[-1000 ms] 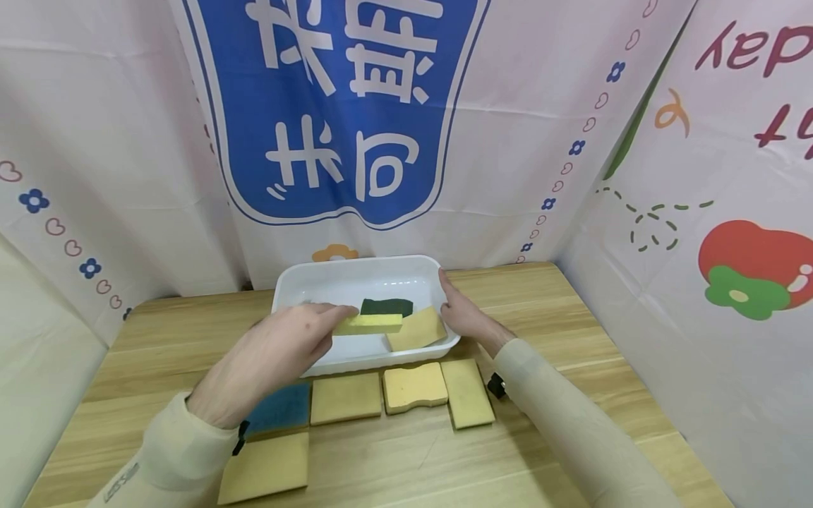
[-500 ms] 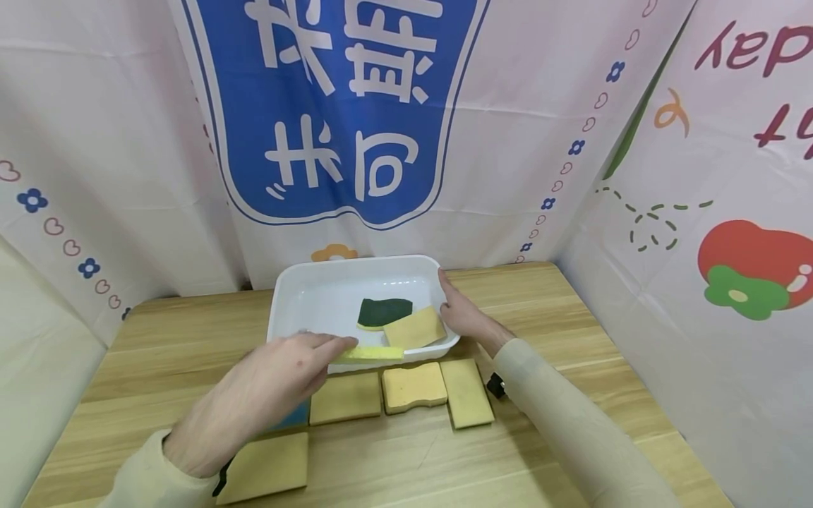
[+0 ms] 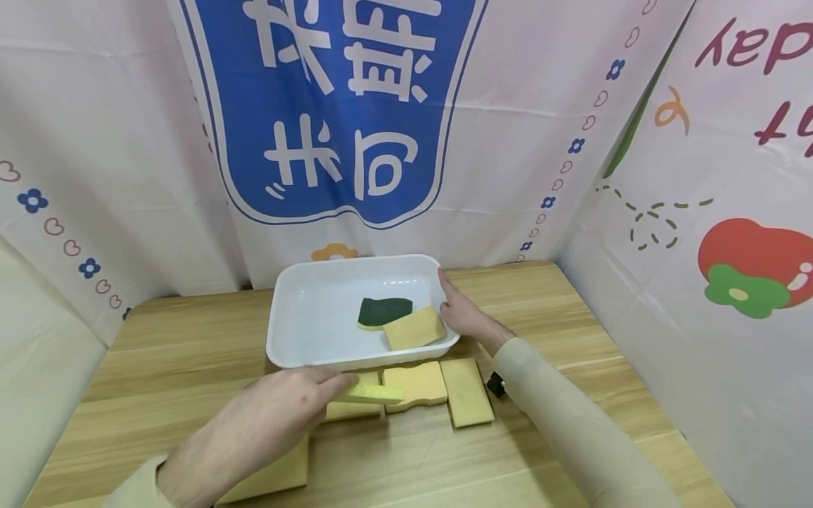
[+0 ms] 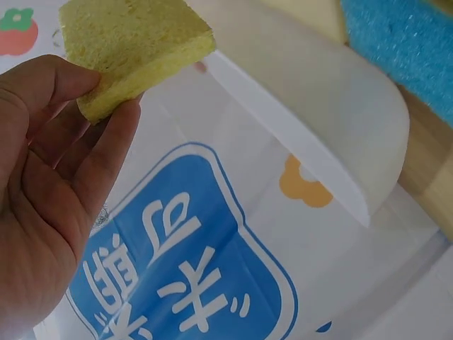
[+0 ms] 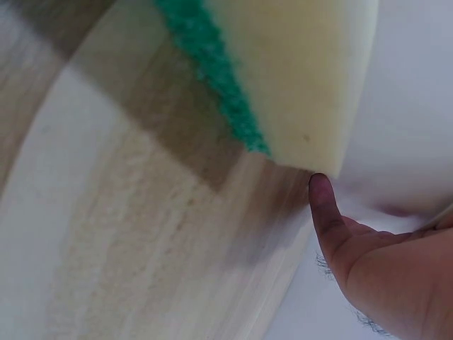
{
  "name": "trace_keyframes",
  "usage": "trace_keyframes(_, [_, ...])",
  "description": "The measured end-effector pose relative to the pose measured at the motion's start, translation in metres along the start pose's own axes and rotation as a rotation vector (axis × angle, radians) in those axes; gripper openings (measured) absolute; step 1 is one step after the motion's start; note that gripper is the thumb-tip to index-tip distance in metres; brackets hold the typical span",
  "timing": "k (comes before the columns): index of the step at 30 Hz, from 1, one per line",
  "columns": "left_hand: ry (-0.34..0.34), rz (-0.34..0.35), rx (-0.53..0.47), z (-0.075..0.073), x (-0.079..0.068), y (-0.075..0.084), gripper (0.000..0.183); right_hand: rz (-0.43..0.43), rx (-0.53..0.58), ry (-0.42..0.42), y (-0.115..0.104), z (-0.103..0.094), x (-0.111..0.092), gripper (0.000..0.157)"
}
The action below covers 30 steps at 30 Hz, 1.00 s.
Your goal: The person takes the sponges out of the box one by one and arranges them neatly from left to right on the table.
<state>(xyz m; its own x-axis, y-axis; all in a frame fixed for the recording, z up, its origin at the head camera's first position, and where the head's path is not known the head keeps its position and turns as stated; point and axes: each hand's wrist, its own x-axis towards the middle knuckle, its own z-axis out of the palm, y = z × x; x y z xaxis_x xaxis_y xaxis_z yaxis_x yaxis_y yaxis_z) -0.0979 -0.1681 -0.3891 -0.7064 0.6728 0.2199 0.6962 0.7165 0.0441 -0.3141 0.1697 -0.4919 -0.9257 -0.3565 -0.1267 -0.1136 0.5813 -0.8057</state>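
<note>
My left hand pinches a yellow sponge by one end, between thumb and fingers. It hangs over the row of sponges in front of the white tray; the left wrist view shows the sponge's porous face. At the tray's right end, my right hand grips the rim. Inside the tray lie a dark green sponge and a pale yellow sponge overlapping it. Some of the right hand's fingers are hidden behind the tray wall.
On the wooden table, a wavy-edged sponge and a rectangular one lie before the tray. Another sponge is nearer, partly under the left arm. A blue sponge shows in the left wrist view. Printed cloth hangs behind.
My left hand has carried the yellow sponge from over the tray toward the table's front, past the tray's near rim. The right hand and tray have stayed put.
</note>
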Motion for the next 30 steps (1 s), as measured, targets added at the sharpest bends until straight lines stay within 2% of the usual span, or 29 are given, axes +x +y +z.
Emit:
trace_keyframes(11, [-0.076,0.057,-0.038,0.016,-0.012,0.003,0.054,-0.011,-0.004,-0.005,-0.001,-0.001,-0.001,0.083])
trace_keyframes(24, [-0.181,-0.011,-0.077,0.028,-0.02,0.001,0.06,-0.005,-0.004,-0.007,-0.002,-0.001,-0.002,0.083])
trace_keyframes(30, [-0.254,-0.054,-0.087,0.035,-0.017,0.005,0.04,0.001,0.0,-0.006,-0.003,-0.001,-0.001,0.083])
